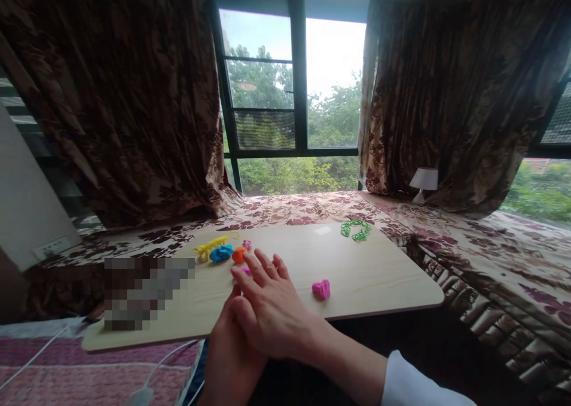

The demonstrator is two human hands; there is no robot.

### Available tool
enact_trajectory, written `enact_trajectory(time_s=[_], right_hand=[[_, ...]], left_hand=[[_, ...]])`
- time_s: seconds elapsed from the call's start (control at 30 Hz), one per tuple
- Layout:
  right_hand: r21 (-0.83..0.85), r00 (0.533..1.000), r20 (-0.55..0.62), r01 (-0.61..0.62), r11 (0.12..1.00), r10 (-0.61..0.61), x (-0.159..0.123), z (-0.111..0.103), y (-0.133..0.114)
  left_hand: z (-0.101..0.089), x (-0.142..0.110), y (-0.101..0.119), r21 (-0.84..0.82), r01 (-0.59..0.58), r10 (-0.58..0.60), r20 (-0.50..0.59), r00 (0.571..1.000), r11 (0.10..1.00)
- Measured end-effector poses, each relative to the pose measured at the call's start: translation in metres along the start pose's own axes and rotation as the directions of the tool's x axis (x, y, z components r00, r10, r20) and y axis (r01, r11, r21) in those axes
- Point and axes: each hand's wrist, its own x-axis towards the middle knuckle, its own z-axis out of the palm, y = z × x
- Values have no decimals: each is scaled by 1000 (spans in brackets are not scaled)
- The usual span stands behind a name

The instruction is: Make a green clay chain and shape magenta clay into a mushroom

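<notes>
Palms meeting above the near side of a pale counter (379, 269)

Head view: the right hand (276, 311) lies across the left hand (232, 346). The right grip is released, its fingers extended and slightly parted, pointing far and left. The left grip is mostly covered, so whether it is clenched cannot be told, nor whether anything sits between the palms.

Just beyond the right fingers, on the counter, is a small pink piece (243, 270), partly hidden; its long axis cannot be made out. A magenta lump (321, 289) rests to the right of the hands, near the counter's near edge, its longer side running roughly left to right.

Far and left of the hands, a yellow piece (212, 248) has its long axis slanting from near left to far right. A blue lump (222, 253) lies beside its near side, stretched mostly left to right, with an orange lump (239, 254) just to the right and a pink flower-like piece (247, 244) beyond that. A green looped strand (355, 230) curves at the far right.
</notes>
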Motion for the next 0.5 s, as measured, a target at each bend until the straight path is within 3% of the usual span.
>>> enact_trajectory(time_s=[0.1, 0.17, 0.23, 0.33, 0.43, 0.5], right_hand=[[20, 981, 93, 169, 985, -170, -21, 6, -9], [43, 974, 76, 213, 976, -216, -25, 13, -20], [55, 991, -2, 131, 990, -131, -14, 15, -23], [51, 994, -96, -45, 998, 50, 9, 8, -7], [4, 1000, -21, 4, 1000, -4, 6, -2, 9], [-22, 994, 46, 100, 995, -99, -9, -3, 5]], left_hand=[[-3, 3, 20, 28, 10, -9, -30, 999, 1000], [-9, 8, 18, 69, -10, 13, -45, 999, 998], [-11, 11, 5, 86, 59, -55, -54, 997, 995], [1, 7, -10, 13, -60, 60, -20, 998, 998], [17, 0, 0, -26, 65, -66, -40, 997, 998], [19, -2, 13, -3, 73, -73, -53, 996, 997]])
